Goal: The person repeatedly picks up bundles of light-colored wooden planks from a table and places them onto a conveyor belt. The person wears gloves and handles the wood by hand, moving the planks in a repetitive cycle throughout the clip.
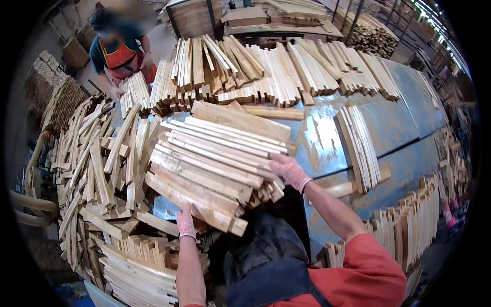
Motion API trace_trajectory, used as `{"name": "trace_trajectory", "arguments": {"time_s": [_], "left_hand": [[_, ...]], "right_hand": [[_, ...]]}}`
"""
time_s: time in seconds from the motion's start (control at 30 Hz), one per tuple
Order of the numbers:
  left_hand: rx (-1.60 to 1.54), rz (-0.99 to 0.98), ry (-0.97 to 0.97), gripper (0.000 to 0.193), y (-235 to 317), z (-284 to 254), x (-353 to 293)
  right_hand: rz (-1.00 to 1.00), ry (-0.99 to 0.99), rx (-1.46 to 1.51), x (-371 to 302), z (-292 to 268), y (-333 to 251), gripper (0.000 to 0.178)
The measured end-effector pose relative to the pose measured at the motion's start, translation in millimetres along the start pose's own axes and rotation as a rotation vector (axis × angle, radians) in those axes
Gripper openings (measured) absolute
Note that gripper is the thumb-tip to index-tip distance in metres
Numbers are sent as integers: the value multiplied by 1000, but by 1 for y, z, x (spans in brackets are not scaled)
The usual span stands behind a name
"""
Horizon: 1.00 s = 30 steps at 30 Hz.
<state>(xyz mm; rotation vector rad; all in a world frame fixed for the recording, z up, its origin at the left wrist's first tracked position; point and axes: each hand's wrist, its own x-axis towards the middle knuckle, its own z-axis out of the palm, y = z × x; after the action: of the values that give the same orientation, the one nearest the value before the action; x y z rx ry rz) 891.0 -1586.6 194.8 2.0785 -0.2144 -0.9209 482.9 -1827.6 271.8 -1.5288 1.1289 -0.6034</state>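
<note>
Left hand (185,221): in a pink knit glove, it was pressed under the near edge of the bundle of slats (217,166), fingers cupped against the lowest board – bearing the weight from below.
Right hand (287,170): also gloved, it was spread flat against the slat ends on the right side, likely to keep them flush and stop them sliding out.
Bundle of slats: a thick stack of pale wooden strips lay between the two hands, tilted, lifted clear of the blue table (327,143) beyond it.
Left of the hands: a loose heap of slats (97,163), crossed at all angles, unsorted.
Beyond the hands: neater rows of stacked slats (276,71) across the far table – grouped lengthwise.
Right of the right hand: a small fan of slats (360,143) lying flat on the table.
Far left: another person (118,51) in an orange apron stood by the piles.
</note>
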Motion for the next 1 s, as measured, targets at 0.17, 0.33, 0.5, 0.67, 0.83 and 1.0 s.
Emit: {"name": "trace_trajectory", "arguments": {"time_s": [0.17,0.33,0.5,0.67,0.83,1.0], "left_hand": [[-346,-177,29,74,35,20,19],[-420,-147,95,59,36,22,17],[-471,-148,218,58,70,47,3],[-396,-9,342,64,83,71,-9],[-337,25,457,62,77,68,-3],[-641,-80,191,51,107,58,-13]], "right_hand": [[-74,120,-176,181,-28,25,87],[157,-143,-736,262,-23,2,97],[232,-275,-872,281,-16,-14,103],[156,-289,-753,300,-15,10,107],[249,-381,-564,298,-18,-5,109],[339,-448,-179,286,-14,11,88]]}}
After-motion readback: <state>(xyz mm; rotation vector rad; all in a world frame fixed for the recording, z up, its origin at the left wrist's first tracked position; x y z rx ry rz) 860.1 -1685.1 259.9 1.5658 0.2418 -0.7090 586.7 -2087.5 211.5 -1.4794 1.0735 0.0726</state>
